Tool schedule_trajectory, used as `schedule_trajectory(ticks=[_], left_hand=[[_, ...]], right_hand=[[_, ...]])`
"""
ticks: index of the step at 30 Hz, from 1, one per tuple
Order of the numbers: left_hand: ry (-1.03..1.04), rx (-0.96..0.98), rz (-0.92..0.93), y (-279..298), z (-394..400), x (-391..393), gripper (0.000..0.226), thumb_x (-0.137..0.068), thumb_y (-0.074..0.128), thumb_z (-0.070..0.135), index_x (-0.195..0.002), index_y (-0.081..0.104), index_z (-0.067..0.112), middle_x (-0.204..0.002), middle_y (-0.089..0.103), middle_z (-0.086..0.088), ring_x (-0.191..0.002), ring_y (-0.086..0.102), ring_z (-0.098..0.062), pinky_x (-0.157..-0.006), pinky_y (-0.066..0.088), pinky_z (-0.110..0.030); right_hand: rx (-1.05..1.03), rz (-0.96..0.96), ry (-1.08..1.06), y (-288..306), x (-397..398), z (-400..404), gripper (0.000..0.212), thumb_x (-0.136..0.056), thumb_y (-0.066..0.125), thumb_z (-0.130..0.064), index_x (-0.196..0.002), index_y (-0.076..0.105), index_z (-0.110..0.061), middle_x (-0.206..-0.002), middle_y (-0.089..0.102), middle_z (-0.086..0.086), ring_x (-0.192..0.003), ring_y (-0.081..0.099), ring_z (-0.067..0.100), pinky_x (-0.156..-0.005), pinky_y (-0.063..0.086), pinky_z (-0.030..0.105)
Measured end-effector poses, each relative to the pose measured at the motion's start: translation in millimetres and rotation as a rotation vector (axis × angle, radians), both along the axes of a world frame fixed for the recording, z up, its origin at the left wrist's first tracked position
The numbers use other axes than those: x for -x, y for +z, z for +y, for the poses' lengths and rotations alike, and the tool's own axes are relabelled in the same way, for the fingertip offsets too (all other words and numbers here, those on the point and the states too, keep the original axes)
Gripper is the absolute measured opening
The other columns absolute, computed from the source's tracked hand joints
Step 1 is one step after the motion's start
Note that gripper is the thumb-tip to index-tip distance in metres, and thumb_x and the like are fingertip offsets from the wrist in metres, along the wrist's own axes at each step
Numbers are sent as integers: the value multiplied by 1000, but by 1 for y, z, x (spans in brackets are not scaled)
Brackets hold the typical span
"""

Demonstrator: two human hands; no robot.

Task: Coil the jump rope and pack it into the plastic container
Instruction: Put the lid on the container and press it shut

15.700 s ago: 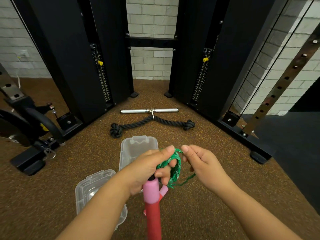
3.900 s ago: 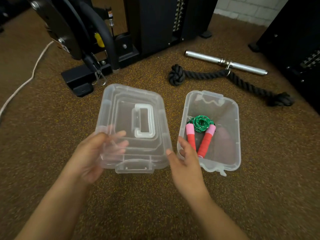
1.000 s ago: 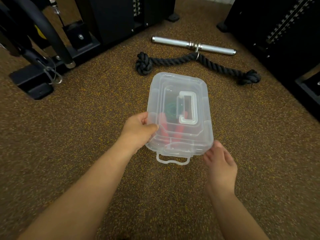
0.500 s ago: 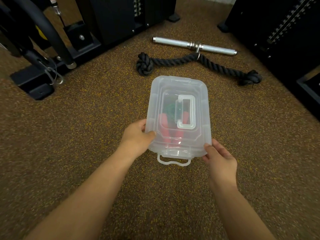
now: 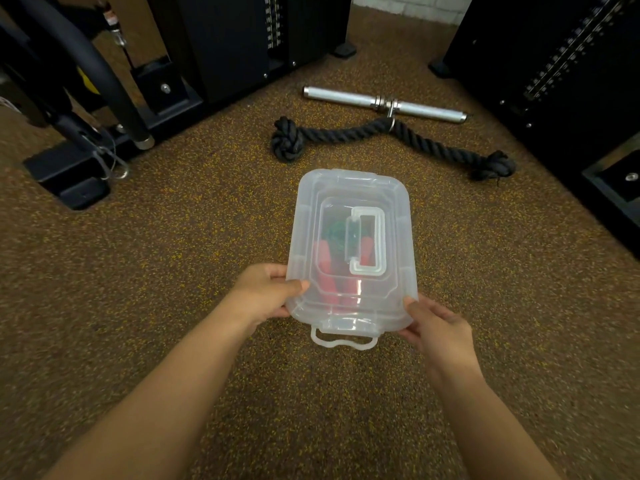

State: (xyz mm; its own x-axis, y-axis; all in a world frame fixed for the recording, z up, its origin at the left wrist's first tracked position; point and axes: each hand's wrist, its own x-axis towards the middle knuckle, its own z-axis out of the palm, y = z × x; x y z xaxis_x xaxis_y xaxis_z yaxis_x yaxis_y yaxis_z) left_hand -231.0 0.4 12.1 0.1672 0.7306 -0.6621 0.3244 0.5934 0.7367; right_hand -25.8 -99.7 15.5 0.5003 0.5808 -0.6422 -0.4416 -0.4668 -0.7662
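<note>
Two hands, our left [image 5: 265, 294] and right [image 5: 434, 325], grip the lidded clear plastic container [image 5: 353, 251] at 7 and 5 o'clock; red-handled green jump rope [image 5: 334, 258] inside.

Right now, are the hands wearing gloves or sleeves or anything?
No. The left hand and right hand are bare: no gloves, rings or watch show. Both forearms are bare too, with no sleeve in view up to the picture's edge.
</note>
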Motion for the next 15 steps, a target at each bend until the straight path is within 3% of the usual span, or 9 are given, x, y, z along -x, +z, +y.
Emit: schedule_trajectory(ticks=[6,10,13,15], left_hand=[[-12,-14,27,-9,-19,9,25,-83,69,11,-108,66,15,-92,73,-2,-77,71,-14,-56,55,-20],[-4,-14,14,-11,-20,10,24,-83,69,10,-106,65,15,-91,73,-3,-73,71,-12,-52,54,-18],[-47,-7,3,-11,-14,12,26,-82,70,9,-106,66,15,-95,73,-3,-81,71,-15,-67,58,-26],[-96,-69,20,-10,-6,10,29,-83,69,16,-111,67,19,-102,72,-1,-90,70,-15,-80,56,-30]], right_hand=[[17,4,-33,-8,6,-22,8,-87,63,-5,-91,64,-12,-96,71,10,-86,70,23,-65,59,26],[30,3,-14,-9,3,-21,10,-87,63,-6,-96,63,-11,-98,72,11,-86,70,23,-67,57,29],[41,-36,65,-7,-3,-15,18,-88,63,-9,-106,63,-9,-100,72,9,-85,70,20,-70,56,31],[29,-101,132,-5,-6,-4,14,-91,60,-14,-104,64,-12,-93,72,1,-71,70,7,-59,54,20]])
